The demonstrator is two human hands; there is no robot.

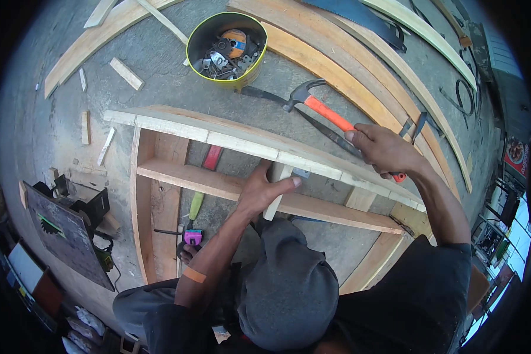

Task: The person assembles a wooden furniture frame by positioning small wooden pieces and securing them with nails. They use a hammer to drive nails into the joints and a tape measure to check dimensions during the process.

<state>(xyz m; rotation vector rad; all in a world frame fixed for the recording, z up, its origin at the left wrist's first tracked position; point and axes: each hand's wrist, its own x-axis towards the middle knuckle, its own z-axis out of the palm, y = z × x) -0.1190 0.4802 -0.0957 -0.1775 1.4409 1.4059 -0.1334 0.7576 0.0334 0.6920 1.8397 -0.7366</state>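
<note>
Standing across the concrete floor (41, 135), my wooden frame (159, 177) already has its long rails and cross rail joined, while the short upright block (277, 183) near the middle looks not yet nailed, as I judge it. My left hand (262, 192) grips that block against the top rail, and my right hand (383, 150) is closed around the orange-handled claw hammer (321, 109), raised just behind the rail.

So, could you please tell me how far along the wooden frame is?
The pale wooden frame already has long rails and two uprights. The left hand steadies a short pale upright block; the right hand holds the orange-handled claw hammer. Whether that block is fixed cannot be told.
</note>
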